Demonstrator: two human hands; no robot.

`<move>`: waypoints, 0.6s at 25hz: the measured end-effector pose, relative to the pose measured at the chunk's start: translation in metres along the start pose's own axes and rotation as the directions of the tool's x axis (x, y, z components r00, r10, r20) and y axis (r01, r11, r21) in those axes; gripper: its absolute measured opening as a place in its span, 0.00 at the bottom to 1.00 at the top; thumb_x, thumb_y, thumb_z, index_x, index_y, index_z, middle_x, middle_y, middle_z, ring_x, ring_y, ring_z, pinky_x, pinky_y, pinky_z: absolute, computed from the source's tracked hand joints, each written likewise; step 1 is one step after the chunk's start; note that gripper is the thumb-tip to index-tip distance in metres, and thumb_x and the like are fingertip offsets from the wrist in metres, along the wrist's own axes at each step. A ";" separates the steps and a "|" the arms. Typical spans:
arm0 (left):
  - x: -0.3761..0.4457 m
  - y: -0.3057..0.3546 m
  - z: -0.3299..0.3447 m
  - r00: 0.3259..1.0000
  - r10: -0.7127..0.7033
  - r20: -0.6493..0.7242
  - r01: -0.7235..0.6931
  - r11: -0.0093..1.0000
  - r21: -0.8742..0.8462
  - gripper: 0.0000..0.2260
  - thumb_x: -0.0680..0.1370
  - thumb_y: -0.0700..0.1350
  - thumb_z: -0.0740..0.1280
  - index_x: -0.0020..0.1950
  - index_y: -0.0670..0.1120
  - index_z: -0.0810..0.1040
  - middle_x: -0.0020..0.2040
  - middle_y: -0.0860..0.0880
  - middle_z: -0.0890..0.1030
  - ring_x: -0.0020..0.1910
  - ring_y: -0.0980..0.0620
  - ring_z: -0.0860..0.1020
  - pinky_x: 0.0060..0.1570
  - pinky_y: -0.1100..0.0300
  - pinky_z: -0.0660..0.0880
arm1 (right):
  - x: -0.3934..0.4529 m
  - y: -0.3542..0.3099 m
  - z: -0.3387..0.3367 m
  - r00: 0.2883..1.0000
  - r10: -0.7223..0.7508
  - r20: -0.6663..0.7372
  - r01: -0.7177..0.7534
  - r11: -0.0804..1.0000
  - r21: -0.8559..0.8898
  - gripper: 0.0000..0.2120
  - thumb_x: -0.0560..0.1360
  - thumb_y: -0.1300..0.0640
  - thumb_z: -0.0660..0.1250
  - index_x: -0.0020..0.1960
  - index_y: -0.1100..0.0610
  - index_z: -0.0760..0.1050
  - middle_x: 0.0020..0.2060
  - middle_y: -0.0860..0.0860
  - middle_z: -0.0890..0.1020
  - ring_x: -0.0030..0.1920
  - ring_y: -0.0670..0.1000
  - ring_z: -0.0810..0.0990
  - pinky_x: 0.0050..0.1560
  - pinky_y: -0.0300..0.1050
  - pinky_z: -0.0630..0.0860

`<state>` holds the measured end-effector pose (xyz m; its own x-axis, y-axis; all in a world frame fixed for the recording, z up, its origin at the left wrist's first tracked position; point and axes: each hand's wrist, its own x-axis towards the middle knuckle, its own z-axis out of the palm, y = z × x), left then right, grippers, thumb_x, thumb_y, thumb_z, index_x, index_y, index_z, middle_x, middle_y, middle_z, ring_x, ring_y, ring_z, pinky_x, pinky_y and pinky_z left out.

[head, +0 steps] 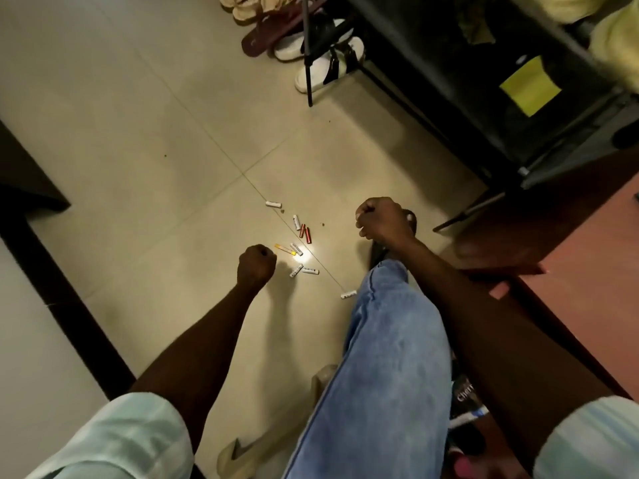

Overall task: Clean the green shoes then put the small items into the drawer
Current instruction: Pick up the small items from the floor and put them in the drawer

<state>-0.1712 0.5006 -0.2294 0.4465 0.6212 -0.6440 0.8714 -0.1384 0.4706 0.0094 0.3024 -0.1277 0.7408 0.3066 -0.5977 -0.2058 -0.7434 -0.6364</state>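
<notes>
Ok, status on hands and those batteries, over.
Left grip fisted, right grip fisted; contents not visible. Batteries scattered on floor, between grips. Right leg beside nearest one.

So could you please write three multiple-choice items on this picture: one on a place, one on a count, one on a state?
1. Where do the batteries lie?
A. On the floor
B. On the dark shelf
C. On the person's knee

2. How many batteries are red?
A. One
B. Two
C. Five

3. How are the fingers of both hands?
A. Straight and flat
B. Curled into fists
C. Spread on the floor

Answers:
1 A: the batteries are scattered on the tiled floor, mostly between the left hand and the right hand.
2 B: two red batteries lie side by side; the rest are white, apart from a yellow-orange one.
3 B: both hands show closed fists above the floor; whether they hold anything is hidden.
</notes>
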 end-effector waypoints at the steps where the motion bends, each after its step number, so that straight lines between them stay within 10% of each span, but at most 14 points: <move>1: 0.007 -0.009 0.012 1.000 -0.013 0.022 0.012 0.999 0.048 0.07 0.73 0.43 0.62 0.42 0.43 0.80 0.43 0.42 0.84 0.45 0.40 0.82 0.46 0.53 0.79 | 0.013 0.009 0.008 1.000 0.015 0.026 -0.015 1.000 -0.002 0.10 0.75 0.67 0.60 0.39 0.58 0.77 0.37 0.57 0.83 0.34 0.54 0.81 0.36 0.42 0.76; 7: 0.035 -0.038 0.070 0.996 0.046 0.082 -0.068 0.951 0.300 0.12 0.77 0.41 0.62 0.58 0.41 0.79 0.58 0.41 0.80 0.59 0.40 0.76 0.52 0.56 0.72 | 0.068 0.057 0.059 0.996 0.052 0.072 -0.049 0.998 -0.045 0.08 0.70 0.61 0.61 0.37 0.52 0.76 0.42 0.60 0.83 0.44 0.64 0.82 0.48 0.59 0.80; 15: 0.097 -0.045 0.099 0.943 0.320 0.094 -0.308 0.725 0.617 0.17 0.75 0.40 0.63 0.64 0.41 0.72 0.58 0.38 0.72 0.54 0.36 0.72 0.49 0.45 0.71 | 0.093 0.077 0.086 1.000 0.016 0.015 -0.016 1.000 0.016 0.13 0.73 0.65 0.63 0.37 0.48 0.74 0.41 0.55 0.84 0.43 0.60 0.83 0.46 0.56 0.81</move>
<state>-0.1471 0.4910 -0.3726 0.7188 0.4686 -0.5136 0.6195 -0.7670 0.1672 0.0077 0.3254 -0.2745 0.7277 0.3038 -0.6149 -0.2280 -0.7384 -0.6346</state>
